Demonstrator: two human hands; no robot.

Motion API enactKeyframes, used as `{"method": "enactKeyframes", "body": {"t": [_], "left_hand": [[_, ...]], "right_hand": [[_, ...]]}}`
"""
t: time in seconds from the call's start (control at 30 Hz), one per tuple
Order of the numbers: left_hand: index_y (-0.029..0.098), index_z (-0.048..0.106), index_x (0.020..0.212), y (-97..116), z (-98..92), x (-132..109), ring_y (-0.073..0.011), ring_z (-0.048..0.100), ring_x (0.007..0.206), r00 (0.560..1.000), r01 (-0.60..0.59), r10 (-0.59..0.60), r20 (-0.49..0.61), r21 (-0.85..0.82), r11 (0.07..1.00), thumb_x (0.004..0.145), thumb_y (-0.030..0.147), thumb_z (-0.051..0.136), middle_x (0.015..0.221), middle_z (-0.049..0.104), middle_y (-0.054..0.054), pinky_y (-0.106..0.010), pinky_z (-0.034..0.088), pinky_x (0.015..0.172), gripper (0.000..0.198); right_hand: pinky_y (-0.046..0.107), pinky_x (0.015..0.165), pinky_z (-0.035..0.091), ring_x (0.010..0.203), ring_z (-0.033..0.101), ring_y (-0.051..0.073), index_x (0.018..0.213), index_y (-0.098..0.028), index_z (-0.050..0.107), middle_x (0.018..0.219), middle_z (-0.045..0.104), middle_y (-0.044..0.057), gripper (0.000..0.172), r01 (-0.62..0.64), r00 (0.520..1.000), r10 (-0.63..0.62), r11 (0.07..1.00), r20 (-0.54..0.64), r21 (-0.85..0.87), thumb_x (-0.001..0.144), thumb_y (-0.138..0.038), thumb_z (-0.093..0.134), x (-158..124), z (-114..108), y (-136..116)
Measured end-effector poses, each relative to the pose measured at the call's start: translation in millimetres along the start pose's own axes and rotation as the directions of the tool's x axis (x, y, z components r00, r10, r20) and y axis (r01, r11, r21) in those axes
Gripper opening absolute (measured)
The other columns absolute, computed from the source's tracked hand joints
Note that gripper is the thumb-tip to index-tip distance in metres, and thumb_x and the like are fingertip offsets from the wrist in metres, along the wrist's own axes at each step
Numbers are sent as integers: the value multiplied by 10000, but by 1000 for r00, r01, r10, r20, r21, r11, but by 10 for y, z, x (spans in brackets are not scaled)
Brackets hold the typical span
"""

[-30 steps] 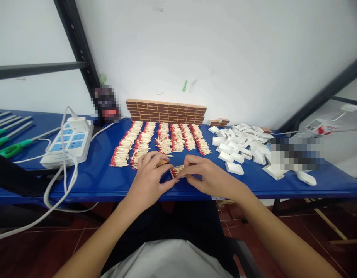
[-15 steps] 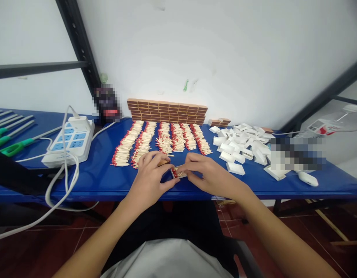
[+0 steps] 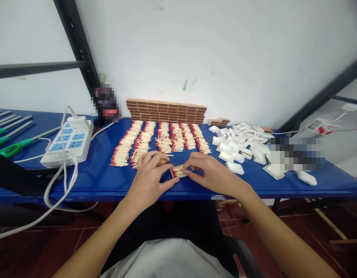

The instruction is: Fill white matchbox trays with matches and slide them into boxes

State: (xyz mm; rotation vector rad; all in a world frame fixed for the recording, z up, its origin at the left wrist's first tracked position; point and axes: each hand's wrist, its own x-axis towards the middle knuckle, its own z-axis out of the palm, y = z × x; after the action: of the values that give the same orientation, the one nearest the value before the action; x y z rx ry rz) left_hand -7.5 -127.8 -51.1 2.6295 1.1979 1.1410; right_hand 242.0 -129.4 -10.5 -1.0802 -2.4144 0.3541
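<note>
Between my hands is a small white matchbox tray (image 3: 171, 173) filled with red-headed matches (image 3: 179, 171), their heads toward the left. My left hand (image 3: 149, 173) is closed on the tray's left end, thumb on the near side and fingers on the far side. A brown matchbox sleeve (image 3: 162, 162) is partly visible tucked among its fingers. My right hand (image 3: 210, 172) has its fingertips pinched at the tray's right end, by the plain match ends; its fingers hide that end. Behind the hands, several rows of loose matches (image 3: 123, 148) lie on the blue table (image 3: 103, 181).
A stacked wall of brown matchboxes (image 3: 167, 112) stands against the white wall. A heap of white trays (image 3: 239, 144) lies to the right, near a plastic bottle (image 3: 320, 125). On the left are a power strip (image 3: 70, 143), white cables (image 3: 75, 175) and green-handled tools (image 3: 16, 146).
My right hand's fingers have drawn slightly back to the right from over the matches, which now show more and lie straighter in the tray. My left hand has kept its hold.
</note>
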Motion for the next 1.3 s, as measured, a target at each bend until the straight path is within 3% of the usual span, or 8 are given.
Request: {"method": "enactKeyframes", "body": {"t": [0.33,0.6,0.87,1.3], "left_hand": [[237,785,1085,3,4,-4,-318,557,1283,1000,-12,12,-15,8,1000,901,382,847,1268,708,-88,-526,396,1100,243],[254,787,1099,-10,12,-4,-319,553,1288,1000,-11,11,-8,8,1000,901,383,844,1276,705,-84,-521,401,1094,243],[246,787,1096,-12,13,-11,-318,558,1277,1000,-9,9,-11,-4,1000,904,380,842,1265,705,-87,-529,400,1098,240],[262,788,1093,-16,18,-13,-321,553,1288,1000,-12,12,-9,10,1000,912,388,831,1275,708,-83,-522,401,1088,225]], "right_hand": [[298,746,455,841,600,173,987,-202,659,947,638,34,119,-39,996,35,999,84,36,1073,-219,579,56,17,39],[311,749,468,845,597,180,1097,-230,683,954,619,33,85,-54,998,53,998,24,37,1063,-254,609,93,37,46],[317,741,476,879,608,192,979,-216,685,964,640,46,114,-52,998,51,998,28,45,1052,-287,635,114,61,75],[341,786,502,887,626,199,1080,-237,738,1004,638,61,159,-17,998,13,998,68,58,1077,-278,584,117,41,56]]}}
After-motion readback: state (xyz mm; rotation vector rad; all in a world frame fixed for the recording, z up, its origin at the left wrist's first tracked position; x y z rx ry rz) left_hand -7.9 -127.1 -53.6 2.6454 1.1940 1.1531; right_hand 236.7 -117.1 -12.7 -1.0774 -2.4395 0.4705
